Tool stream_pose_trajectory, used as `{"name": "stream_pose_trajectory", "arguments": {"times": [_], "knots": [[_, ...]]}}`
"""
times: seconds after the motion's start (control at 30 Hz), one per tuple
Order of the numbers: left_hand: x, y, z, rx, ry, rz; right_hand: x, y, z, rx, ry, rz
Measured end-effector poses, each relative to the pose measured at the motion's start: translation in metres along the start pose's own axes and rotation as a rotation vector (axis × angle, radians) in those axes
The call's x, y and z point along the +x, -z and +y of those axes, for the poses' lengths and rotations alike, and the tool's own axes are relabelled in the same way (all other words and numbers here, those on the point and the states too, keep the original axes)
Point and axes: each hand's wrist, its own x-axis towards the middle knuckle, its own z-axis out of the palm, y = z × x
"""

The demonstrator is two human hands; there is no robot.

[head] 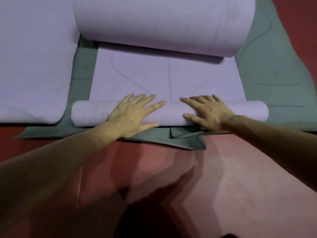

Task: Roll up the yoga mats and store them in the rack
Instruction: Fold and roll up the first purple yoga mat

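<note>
The left hand (132,114) and right hand (207,112) lie flat, fingers spread, pressing a thin lilac foam yoga-mat roll (171,115) at centre. Uneven pushing could skew its ends; the grey-green mat underneath (267,69), creased at 6 o'clock, may drag along. The unrolled lilac stretch (154,79) lies open toward 12 o'clock until a fat lilac roll (163,26); another flat lilac mat (34,57) borders 9 o'clock.

Left hand (132,114) and right hand (205,112) lie flat, fingers spread, arms extended.

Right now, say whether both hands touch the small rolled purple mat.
Touching: head view shows left hand and right hand flat on the small rolled purple mat.
</note>
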Motion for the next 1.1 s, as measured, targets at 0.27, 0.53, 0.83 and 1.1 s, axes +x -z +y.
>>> {"name": "stream_pose_trajectory", "arguments": {"times": [0.27, 0.53, 0.83, 1.1], "knots": [[0.018, 0.006, -0.015, -0.062, 0.027, -0.076, -0.012, -0.01, -0.006, -0.048, 0.016, 0.167], [0.013, -0.005, -0.011, -0.016, 0.053, 0.106, 0.011, 0.0, 0.002, -0.094, -0.011, 0.081], [0.027, -0.003, -0.022, 0.01, 0.096, 0.037, 0.01, -0.011, -0.004, -0.099, 0.024, 0.271], [0.025, 0.007, -0.016, 0.056, 0.072, 0.06, 0.008, -0.013, -0.008, -0.151, 0.02, 0.294]]}}
